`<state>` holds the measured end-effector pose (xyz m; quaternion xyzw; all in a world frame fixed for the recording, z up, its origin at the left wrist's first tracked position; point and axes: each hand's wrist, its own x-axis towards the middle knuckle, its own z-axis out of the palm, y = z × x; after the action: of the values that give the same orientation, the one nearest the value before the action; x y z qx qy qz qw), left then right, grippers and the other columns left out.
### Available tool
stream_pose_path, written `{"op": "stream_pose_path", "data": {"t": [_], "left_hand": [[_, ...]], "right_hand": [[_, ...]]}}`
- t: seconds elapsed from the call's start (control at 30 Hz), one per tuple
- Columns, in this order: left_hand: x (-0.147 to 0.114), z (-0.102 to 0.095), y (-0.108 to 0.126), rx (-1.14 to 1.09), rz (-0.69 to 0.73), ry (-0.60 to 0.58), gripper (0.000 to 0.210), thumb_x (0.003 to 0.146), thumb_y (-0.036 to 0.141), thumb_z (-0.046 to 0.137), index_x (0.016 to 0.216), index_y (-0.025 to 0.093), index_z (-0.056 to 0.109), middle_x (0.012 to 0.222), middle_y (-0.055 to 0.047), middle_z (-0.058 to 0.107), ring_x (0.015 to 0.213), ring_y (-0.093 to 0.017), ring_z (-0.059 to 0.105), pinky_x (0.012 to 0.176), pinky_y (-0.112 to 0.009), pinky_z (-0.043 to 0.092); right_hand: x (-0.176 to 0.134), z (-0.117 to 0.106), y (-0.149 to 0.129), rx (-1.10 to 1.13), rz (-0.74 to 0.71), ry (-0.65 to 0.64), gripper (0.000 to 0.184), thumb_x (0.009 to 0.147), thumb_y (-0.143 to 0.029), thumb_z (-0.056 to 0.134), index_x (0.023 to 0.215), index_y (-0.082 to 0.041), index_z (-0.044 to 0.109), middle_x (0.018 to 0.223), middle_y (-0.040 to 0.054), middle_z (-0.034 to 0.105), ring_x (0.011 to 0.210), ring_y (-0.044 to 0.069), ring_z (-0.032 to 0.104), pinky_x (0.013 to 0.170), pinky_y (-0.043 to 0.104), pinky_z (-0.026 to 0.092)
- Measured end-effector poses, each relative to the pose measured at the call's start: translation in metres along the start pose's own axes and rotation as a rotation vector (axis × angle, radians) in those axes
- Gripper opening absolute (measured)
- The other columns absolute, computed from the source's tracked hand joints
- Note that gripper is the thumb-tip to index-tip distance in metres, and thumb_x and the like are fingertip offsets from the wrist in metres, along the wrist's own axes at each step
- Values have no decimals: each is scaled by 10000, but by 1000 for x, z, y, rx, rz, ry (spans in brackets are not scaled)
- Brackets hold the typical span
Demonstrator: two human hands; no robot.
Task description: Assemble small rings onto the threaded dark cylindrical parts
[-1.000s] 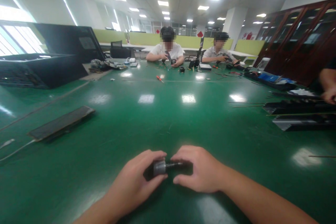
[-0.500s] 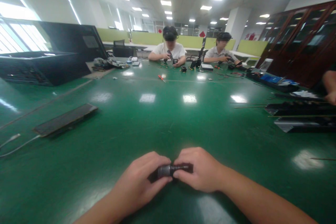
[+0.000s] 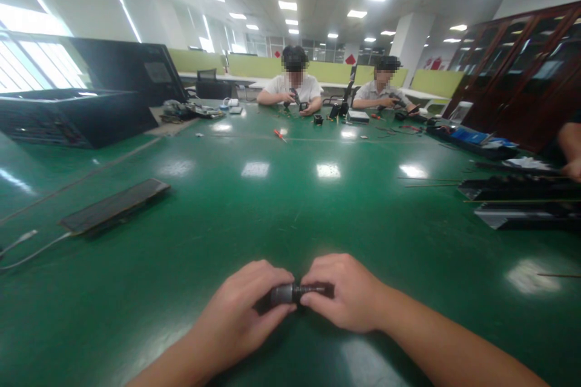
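Near the front of the green table, both my hands grip one dark cylindrical part with a thin shaft (image 3: 284, 294). Its exact kind cannot be made out. My left hand (image 3: 247, 302) wraps the thick grey-black body, thumb below and fingers above. From the right, my right hand (image 3: 347, 293) pinches the narrow, ribbed-looking shaft between thumb and fingers. The part lies roughly level, pointing left to right. My left palm hides the body's far end, and my right fingers cover some of the shaft.
A flat dark bar (image 3: 115, 205) with a white cable lies at left, before a large black case (image 3: 77, 118). Black metal channels (image 3: 521, 214) and thin rods lie at right. A red screwdriver (image 3: 279, 135) lies farther back. Two people sit opposite; another person's arm (image 3: 571, 148) shows at right.
My left hand and the thick end of the part have shifted very slightly left. Both hands keep their grip, and my right hand stays nearly still.
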<state>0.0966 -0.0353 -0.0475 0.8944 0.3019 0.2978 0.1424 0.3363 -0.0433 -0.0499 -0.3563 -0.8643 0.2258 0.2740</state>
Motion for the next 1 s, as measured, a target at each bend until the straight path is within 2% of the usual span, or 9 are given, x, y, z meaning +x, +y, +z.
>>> {"op": "stream_pose_path", "data": {"t": [0.43, 0.63, 1.0], "left_hand": [[-2, -2, -4, 22, 9, 5, 206, 886, 221, 671, 1092, 235, 664, 938, -38, 719, 843, -161, 657, 745, -268, 521], [-1, -3, -2, 38, 54, 19, 254, 875, 189, 682, 1120, 244, 643, 957, -26, 725, 857, -160, 658, 768, -272, 522], [-2, -1, -6, 19, 52, 37, 264, 882, 201, 690, 1133, 254, 628, 977, -18, 720, 872, -162, 642, 777, -275, 504]], "right_hand": [[0, 1, 1, -2, 18, 16, 172, 926, -315, 628, 929, -189, 745, 797, 35, 702, 737, 171, 633, 698, 273, 449], [-1, 2, 0, 14, 25, 26, 142, 879, -324, 683, 894, -190, 731, 781, 26, 689, 725, 167, 625, 680, 265, 442], [-1, 0, 1, 13, 23, 46, 146, 889, -314, 673, 889, -180, 729, 754, 15, 668, 698, 151, 601, 669, 261, 418]]}}
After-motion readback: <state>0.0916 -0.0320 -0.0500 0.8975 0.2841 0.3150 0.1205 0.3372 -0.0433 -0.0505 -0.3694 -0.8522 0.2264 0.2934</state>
